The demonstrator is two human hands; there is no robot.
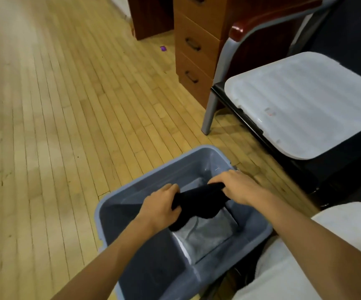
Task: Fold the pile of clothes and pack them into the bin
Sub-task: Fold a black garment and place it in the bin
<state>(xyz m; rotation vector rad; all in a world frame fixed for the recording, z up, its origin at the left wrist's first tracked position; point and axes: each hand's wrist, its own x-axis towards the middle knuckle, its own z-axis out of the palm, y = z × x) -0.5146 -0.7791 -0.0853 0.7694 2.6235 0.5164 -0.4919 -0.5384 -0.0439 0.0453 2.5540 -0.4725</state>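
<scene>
A grey-blue plastic bin (132, 191) stands on the wooden floor in front of me. Both my hands are inside its opening and hold a folded black garment (199, 202) between them. My left hand (160, 206) grips the garment's left end, and my right hand (238, 187) grips its right end with the fingers curled over the top. Under the black garment a folded grey piece of clothing (210, 232) lies on the bin's bottom, toward its right side. The bin's left part shows a bare floor.
The bin's white lid (305, 100) lies on the seat of a dark chair with grey metal legs (210, 109) at the right. A wooden drawer cabinet (194, 46) stands behind it. A small purple object (163, 48) lies on the floor. White cloth (326, 245) covers my lap at lower right.
</scene>
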